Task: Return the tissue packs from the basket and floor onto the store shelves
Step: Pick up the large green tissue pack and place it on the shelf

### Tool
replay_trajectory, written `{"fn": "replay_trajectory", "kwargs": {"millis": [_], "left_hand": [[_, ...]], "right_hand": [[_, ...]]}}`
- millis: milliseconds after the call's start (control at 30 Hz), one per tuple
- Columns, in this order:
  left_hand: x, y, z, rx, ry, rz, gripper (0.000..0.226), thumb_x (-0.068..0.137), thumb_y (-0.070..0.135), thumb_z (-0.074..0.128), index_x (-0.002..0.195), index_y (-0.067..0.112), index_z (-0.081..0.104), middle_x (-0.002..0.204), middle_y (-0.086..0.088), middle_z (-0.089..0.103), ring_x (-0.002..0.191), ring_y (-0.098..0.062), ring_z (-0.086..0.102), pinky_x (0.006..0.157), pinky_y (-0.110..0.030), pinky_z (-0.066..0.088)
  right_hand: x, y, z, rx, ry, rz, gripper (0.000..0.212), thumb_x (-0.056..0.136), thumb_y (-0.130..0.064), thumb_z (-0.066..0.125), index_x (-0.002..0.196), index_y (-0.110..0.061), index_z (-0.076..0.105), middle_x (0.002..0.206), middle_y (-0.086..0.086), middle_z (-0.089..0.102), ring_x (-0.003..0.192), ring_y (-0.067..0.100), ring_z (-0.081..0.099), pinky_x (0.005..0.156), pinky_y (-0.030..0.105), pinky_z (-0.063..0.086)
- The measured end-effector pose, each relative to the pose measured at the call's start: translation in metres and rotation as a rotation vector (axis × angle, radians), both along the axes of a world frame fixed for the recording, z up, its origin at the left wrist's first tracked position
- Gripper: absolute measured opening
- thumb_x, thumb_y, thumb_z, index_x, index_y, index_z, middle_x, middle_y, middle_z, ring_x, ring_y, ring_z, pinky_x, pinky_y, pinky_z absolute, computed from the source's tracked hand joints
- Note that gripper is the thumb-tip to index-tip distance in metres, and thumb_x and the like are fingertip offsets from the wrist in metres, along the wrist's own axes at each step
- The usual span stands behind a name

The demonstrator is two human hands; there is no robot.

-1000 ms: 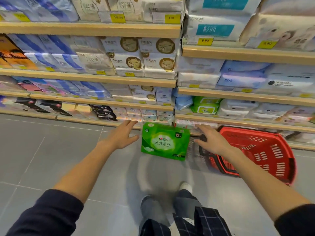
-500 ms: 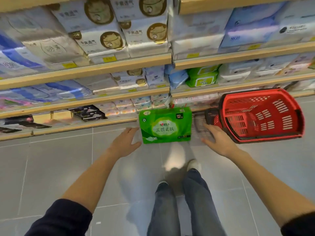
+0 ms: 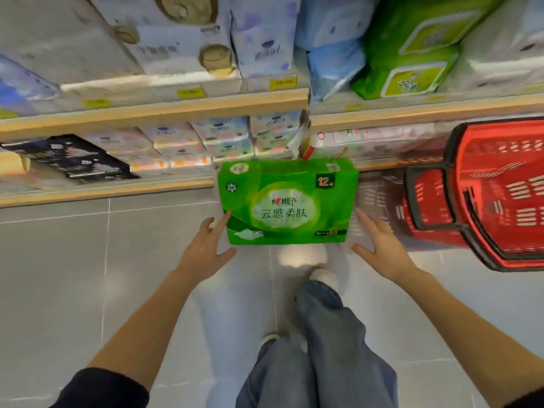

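Green tissue pack (image 3: 287, 203) is seen standing upright on the grey floor (image 3: 73, 260), directly in front of the lowest shelf (image 3: 103, 191), printed face toward the camera, a "12" mark at its upper right corner. Pack sits between the two hands, a little farther from the camera than both palms. Left hand (image 3: 203, 248) is placed at the pack's lower left; fingers (image 3: 225, 219) spread apart, one fingertip reaching the pack's left edge, contact or a hair short cannot be told; thumb pointed toward the pack's bottom left corner, not on it. Right hand (image 3: 382, 240) is placed at the lower right; fingers spread apart, fingertip just beside the pack's right edge, a small gap seen. Pack is not clamped by either hand. Red basket (image 3: 497, 201) with black rim and handle is seen to the right of the pack, beside the right hand, tilted, its opening toward the camera; whether anything is inside cannot be told. Blurred stacked packs are seen on the shelves behind: pale ones and a black pack (image 3: 70, 157) at left, green wipes packs (image 3: 412, 45) above the basket. Jeans legs and white shoes are seen below, dark sleeves at both lower corners
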State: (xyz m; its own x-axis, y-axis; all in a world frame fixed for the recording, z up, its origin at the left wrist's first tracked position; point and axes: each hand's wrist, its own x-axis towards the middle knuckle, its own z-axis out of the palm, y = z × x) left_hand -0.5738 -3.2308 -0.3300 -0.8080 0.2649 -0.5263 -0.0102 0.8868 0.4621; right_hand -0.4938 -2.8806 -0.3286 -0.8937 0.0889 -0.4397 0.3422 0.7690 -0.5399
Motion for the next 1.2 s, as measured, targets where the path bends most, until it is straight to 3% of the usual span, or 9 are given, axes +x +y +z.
{"fn": "replay_trajectory", "kwargs": {"millis": [133, 200, 367, 500, 633, 767, 933, 1200], "left_hand": [[-0.018, 0.001, -0.100, 0.009, 0.058, 0.077, 0.090, 0.083, 0.034, 0.065, 0.146, 0.033, 0.002, 0.154, -0.014, 0.007, 0.135, -0.034, 0.031, 0.097, -0.044, 0.040], [-0.023, -0.002, -0.121, 0.010, 0.069, 0.098, 0.094, 0.080, 0.034, 0.068, 0.146, 0.036, 0.001, 0.155, -0.013, 0.003, 0.139, -0.034, 0.025, 0.099, -0.047, 0.039], [-0.046, 0.002, -0.207, 0.061, 0.176, 0.120, 0.107, 0.070, 0.039, 0.076, 0.144, 0.038, -0.001, 0.155, -0.015, 0.003, 0.138, -0.034, 0.026, 0.100, -0.048, 0.039], [-0.058, 0.002, -0.243, 0.113, 0.236, 0.138, 0.124, 0.055, 0.040, 0.084, 0.138, 0.046, -0.008, 0.152, -0.014, 0.011, 0.133, -0.037, 0.033, 0.101, -0.049, 0.039], [-0.062, 0.004, -0.259, 0.099, 0.310, 0.156, 0.126, 0.053, 0.035, 0.086, 0.137, 0.043, -0.006, 0.148, -0.019, 0.019, 0.126, -0.040, 0.039, 0.093, -0.054, 0.043], [-0.061, 0.007, -0.259, 0.115, 0.359, 0.139, 0.126, 0.054, 0.033, 0.086, 0.141, 0.040, -0.004, 0.147, -0.022, 0.022, 0.126, -0.042, 0.039, 0.093, -0.055, 0.043], [-0.052, 0.008, -0.260, 0.134, 0.416, 0.147, 0.130, 0.055, 0.031, 0.086, 0.129, 0.064, -0.016, 0.143, -0.022, 0.030, 0.121, -0.043, 0.044, 0.090, -0.055, 0.046], [-0.034, 0.006, -0.237, 0.116, 0.436, 0.117, 0.129, 0.058, 0.028, 0.085, 0.131, 0.062, -0.015, 0.142, -0.025, 0.033, 0.114, -0.045, 0.050, 0.081, -0.052, 0.051]], "right_hand": [[-0.024, 0.010, -0.098, 0.010, 0.009, -0.022, 0.084, 0.081, -0.027, 0.067, 0.146, -0.021, 0.015, 0.146, 0.023, 0.029, 0.135, 0.037, 0.029, 0.106, 0.043, 0.031], [-0.032, 0.014, -0.117, 0.053, 0.016, -0.014, 0.090, 0.078, -0.031, 0.070, 0.145, -0.027, 0.010, 0.148, 0.024, 0.024, 0.135, 0.038, 0.029, 0.107, 0.044, 0.031], [-0.050, 0.028, -0.202, 0.015, 0.106, -0.074, 0.109, 0.064, -0.031, 0.080, 0.139, -0.046, 0.002, 0.156, 0.014, -0.010, 0.144, 0.032, 0.006, 0.115, 0.047, 0.018], [-0.060, 0.034, -0.239, -0.053, 0.163, -0.104, 0.122, 0.054, -0.026, 0.086, 0.139, -0.042, 0.000, 0.155, 0.015, -0.004, 0.143, 0.032, 0.007, 0.113, 0.048, 0.017], [-0.066, 0.032, -0.253, -0.023, 0.213, -0.129, 0.126, 0.053, -0.019, 0.088, 0.136, -0.042, -0.004, 0.151, 0.017, 0.009, 0.140, 0.033, 0.017, 0.111, 0.043, 0.021], [-0.067, 0.029, -0.251, 0.025, 0.204, -0.134, 0.128, 0.054, -0.019, 0.088, 0.135, -0.046, -0.007, 0.149, 0.018, 0.013, 0.136, 0.037, 0.024, 0.108, 0.048, 0.028], [-0.062, 0.025, -0.251, 0.065, 0.231, -0.129, 0.126, 0.058, -0.019, 0.086, 0.134, -0.047, -0.009, 0.151, 0.015, 0.011, 0.135, 0.037, 0.027, 0.105, 0.052, 0.033], [-0.051, 0.017, -0.235, 0.067, 0.307, -0.097, 0.132, 0.061, -0.017, 0.085, 0.127, -0.065, -0.020, 0.147, 0.020, 0.020, 0.129, 0.040, 0.036, 0.101, 0.053, 0.037]]}}
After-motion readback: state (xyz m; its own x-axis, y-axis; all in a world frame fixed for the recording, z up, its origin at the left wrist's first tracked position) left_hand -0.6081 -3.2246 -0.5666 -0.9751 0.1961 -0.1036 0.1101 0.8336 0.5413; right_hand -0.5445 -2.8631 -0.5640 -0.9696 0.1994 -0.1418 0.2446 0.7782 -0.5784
